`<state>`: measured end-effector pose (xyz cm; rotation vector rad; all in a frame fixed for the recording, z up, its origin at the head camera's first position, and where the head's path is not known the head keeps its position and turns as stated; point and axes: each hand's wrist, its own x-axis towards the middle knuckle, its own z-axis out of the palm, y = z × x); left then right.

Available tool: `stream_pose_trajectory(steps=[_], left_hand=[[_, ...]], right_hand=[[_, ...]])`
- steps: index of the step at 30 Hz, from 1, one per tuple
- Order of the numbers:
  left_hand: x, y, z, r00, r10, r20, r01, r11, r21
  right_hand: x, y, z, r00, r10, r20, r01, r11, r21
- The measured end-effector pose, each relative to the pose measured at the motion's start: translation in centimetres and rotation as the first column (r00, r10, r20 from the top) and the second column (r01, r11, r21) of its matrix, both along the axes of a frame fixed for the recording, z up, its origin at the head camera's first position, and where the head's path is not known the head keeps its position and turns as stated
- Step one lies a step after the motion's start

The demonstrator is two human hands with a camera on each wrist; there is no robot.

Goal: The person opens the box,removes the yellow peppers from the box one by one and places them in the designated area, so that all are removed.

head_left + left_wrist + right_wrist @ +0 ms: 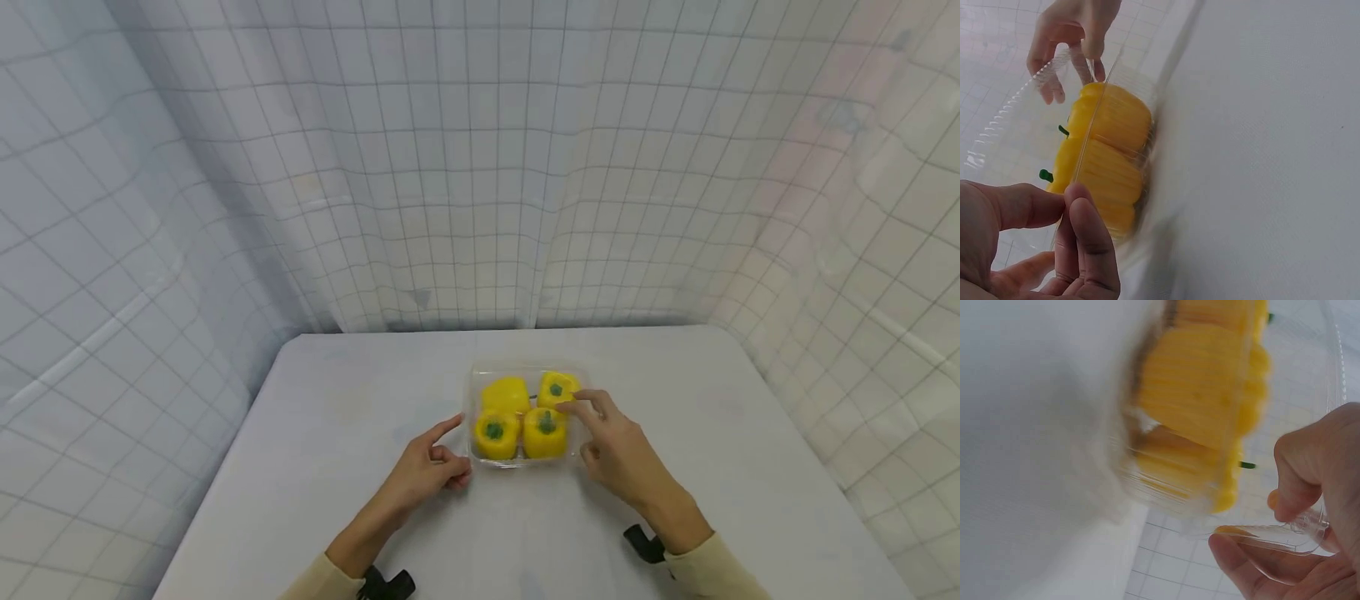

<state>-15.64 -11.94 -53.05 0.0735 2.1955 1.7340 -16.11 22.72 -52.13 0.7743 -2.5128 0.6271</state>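
A clear plastic clamshell container (517,464) sits on the white table, with several yellow bell peppers (545,434) inside, some with green stems. At its left side is my left hand (422,471); the left wrist view has the thumb and a finger pinching the container's edge. My right hand (618,454) reaches over the right side. Seen from the right wrist, its thumb and fingers grip an edge of the clear plastic lid (1310,356). Above the peppers the lid's ridged edge shows in the left wrist view. Exactly how far the lid stands from the base is hard to tell.
The white table (337,400) extends around the container on all sides. White curtains with a dark grid (465,167) hang behind the table and along both sides. Black wrist-camera mounts (386,586) show at both wrists.
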Motion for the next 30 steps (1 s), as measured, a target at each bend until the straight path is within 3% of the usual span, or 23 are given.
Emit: stream_pose_trajectory(steps=[6, 12, 18, 24, 30], left_hand=[[-0.1, 0.0, -0.3, 1.0, 0.015, 0.003, -0.015, 1.0, -0.009], [-0.1, 0.0, -0.5, 1.0, 0.02, 0.002, -0.02, 0.999, -0.029], [0.0, 0.1, -0.3, 1.0, 0.026, -0.002, -0.026, 0.999, -0.039], [0.1, 0.1, -0.4, 1.0, 0.021, -0.015, -0.022, 0.999, -0.043], [0.0, 0.0, -0.2, 1.0, 0.018, -0.018, -0.019, 0.998, -0.063]], right_hand=[[-0.9, 0.9, 1.1, 0.996, -0.013, -0.09, 0.007, 0.998, -0.064], [-1.9, 1.1, 1.8, 0.993, -0.045, -0.107, 0.032, 0.992, -0.122], [-3.2, 1.5, 2.4, 0.995, -0.066, -0.079, 0.045, 0.97, -0.24], [-4.3, 2.0, 2.8, 1.0, 0.018, 0.008, -0.014, 0.93, -0.368], [-5.2, 2.0, 2.8, 0.983, 0.112, 0.146, -0.018, 0.848, -0.529]])
